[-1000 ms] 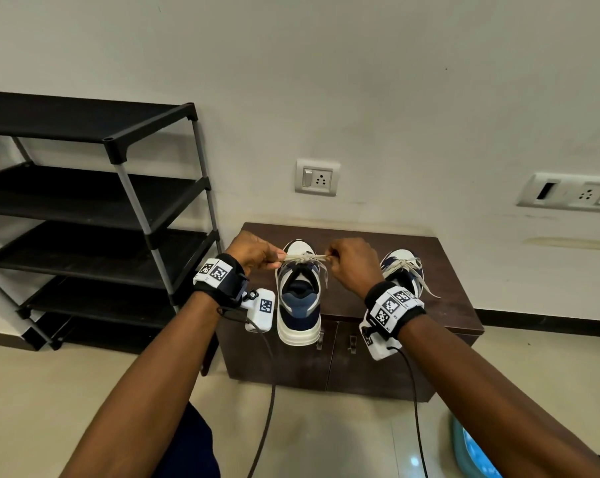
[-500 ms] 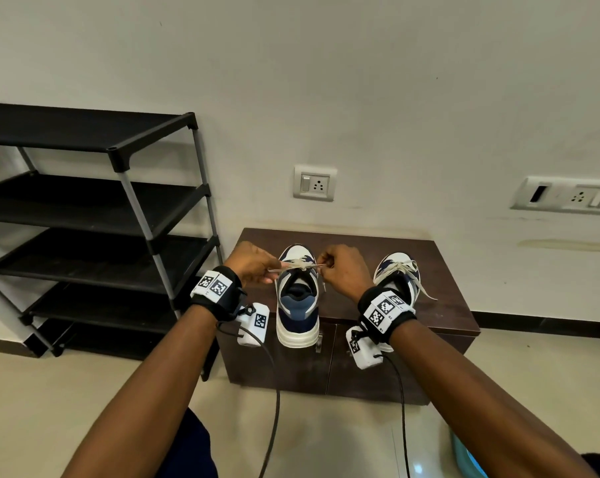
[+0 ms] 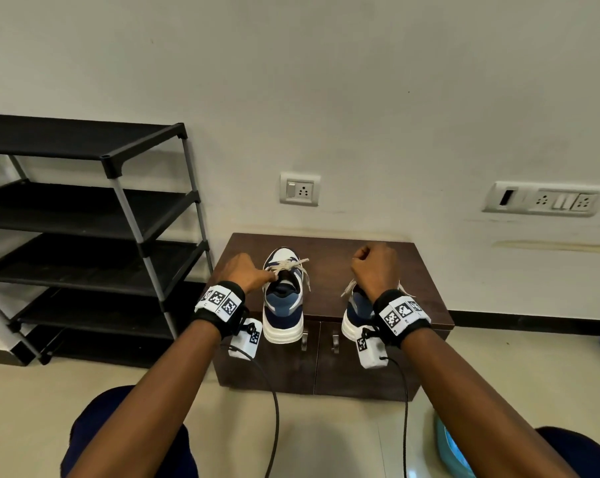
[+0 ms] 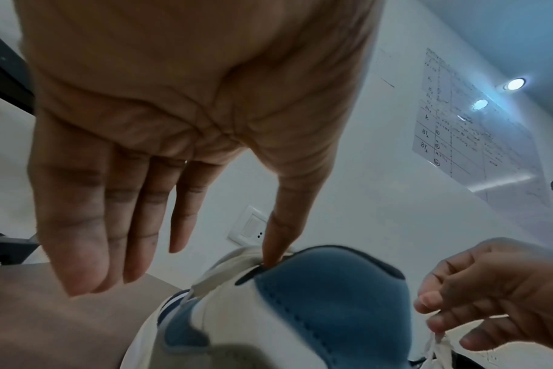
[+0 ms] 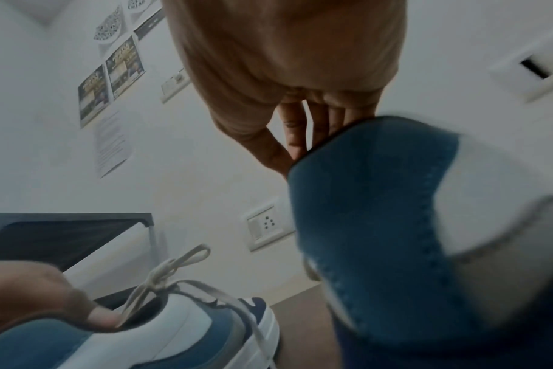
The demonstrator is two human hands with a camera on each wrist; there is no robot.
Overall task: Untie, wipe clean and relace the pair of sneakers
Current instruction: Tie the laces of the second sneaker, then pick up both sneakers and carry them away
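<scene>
Standing heel-toward-the-person on the cabinet (image 3: 329, 244), the left sneaker (image 3: 283, 298) is touched at its collar by the left hand (image 3: 246, 274), fingers straight. Directly under the right hand (image 3: 374, 270), the right sneaker (image 3: 355, 312) is judged next; a cream lace (image 4: 439, 349) appears pinched in those curled fingers. Both are white and navy.
</scene>
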